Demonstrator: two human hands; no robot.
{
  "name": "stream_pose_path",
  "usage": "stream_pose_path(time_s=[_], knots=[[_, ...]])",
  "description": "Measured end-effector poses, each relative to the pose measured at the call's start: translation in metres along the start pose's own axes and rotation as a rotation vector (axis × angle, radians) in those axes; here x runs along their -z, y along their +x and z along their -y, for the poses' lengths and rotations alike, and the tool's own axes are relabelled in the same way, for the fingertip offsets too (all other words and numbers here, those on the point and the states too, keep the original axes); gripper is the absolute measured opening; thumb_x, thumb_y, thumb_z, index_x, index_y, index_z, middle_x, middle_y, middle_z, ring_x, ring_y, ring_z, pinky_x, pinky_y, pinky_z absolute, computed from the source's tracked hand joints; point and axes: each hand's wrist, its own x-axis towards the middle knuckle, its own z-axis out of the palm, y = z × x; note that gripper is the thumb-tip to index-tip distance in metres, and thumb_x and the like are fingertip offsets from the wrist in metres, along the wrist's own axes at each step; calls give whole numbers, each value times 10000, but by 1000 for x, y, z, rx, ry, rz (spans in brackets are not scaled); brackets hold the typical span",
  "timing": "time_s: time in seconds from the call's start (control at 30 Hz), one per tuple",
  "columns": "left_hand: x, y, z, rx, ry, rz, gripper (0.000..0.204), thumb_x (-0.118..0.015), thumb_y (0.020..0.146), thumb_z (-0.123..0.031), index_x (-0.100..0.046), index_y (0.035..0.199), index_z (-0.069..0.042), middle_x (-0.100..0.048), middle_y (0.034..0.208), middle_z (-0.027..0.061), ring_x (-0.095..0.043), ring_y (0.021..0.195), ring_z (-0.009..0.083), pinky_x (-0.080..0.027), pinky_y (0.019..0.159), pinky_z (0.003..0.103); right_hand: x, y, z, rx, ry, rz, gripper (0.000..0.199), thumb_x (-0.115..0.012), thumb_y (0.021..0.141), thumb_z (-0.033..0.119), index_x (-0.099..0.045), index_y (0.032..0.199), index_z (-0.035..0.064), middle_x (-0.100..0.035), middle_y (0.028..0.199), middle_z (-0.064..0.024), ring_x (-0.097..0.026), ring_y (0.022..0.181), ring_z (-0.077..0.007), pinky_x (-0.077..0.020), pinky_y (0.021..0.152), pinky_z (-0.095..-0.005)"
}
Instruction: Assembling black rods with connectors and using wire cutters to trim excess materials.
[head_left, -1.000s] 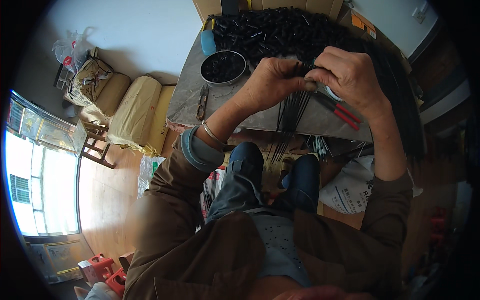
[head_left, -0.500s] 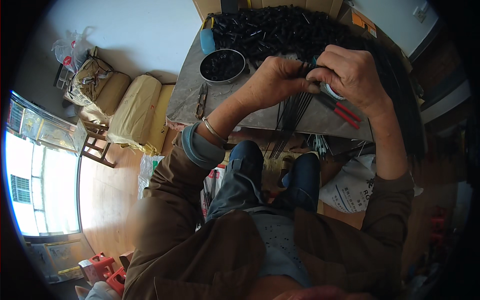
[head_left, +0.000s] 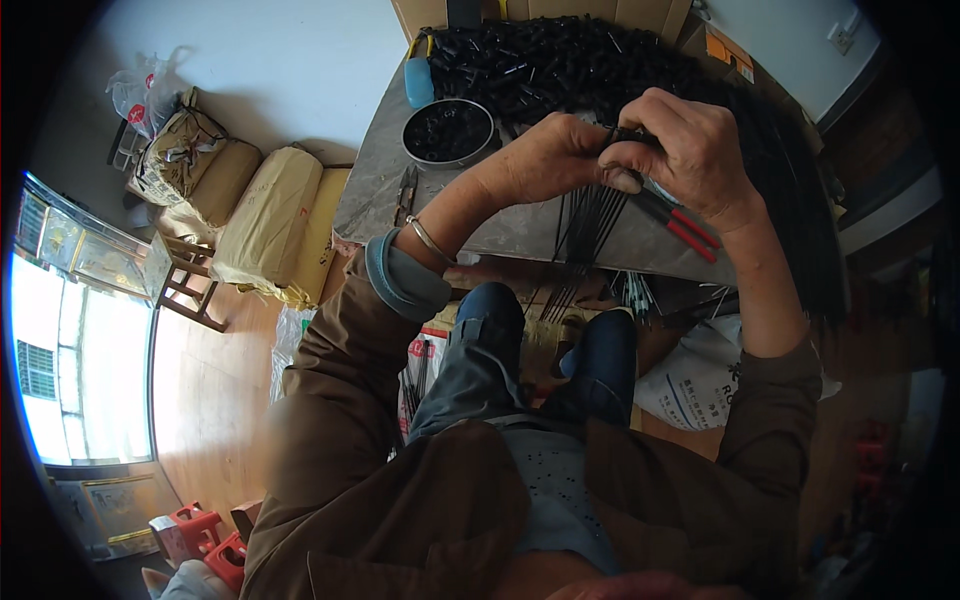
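Note:
Above the near part of the table (head_left: 500, 228), my left hand (head_left: 548, 158) is closed round a bundle of thin black rods (head_left: 583, 230), whose lengths hang down past the table's front edge. My right hand (head_left: 688, 150) meets it at the top of the bundle, fingers curled and thumb pressed in on a small black piece (head_left: 630, 135). That piece is mostly hidden by the fingers, so its kind is unclear. Just below my right hand lies a tool with red handles (head_left: 692, 236), its head partly covered.
A heap of short black parts (head_left: 560, 65) covers the table's back. Left of my hands stand a round metal bowl (head_left: 450, 162) of black pieces, pliers (head_left: 405, 195) and a light-blue object (head_left: 418, 82). Long black strands (head_left: 800, 200) drape the right side. A white sack (head_left: 690, 385) sits below.
My right hand has shifted slightly left and its thumb now lies lower, closer to my left hand. The rods have spread a little; my left hand keeps its grip.

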Motion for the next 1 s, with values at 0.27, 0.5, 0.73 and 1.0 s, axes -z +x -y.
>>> stream_pose_path(time_s=[0.27,0.5,0.73,1.0], knots=[[0,1,3,-26,-131,34,310,-709,844,-323,-695,987,-49,-689,830,55,-624,805,102,-514,736,308,-7,4,1,-23,20,-27,345,-756,731,351,-577,794,63,-582,673,-15,-604,537,-157,-472,470,-268],[-45,2,37,-246,-423,-183,300,-768,798,-299,-696,949,-50,-690,889,72,-650,875,170,-521,774,311,-21,11,5,19,-50,15,246,-737,794,252,-568,784,73,-581,655,-25,-606,533,-165,-465,462,-274],[-98,-41,79,-230,423,-163,680,-750,723,-460,-574,1272,-100,-412,1421,178,-342,1349,343,-243,1131,436,-29,21,3,-82,-100,73,254,-715,823,194,-516,714,80,-540,596,-38,-560,491,-177,-433,447,-290],[-106,-41,107,-243,384,-33,960,-648,736,-636,-414,1371,44,-307,1484,213,-192,1427,357,-155,1162,492,-14,3,-79,-854,526,-33,207,-598,940,286,-687,995,107,-599,761,21,-540,669,-51,-441,616,-198]])
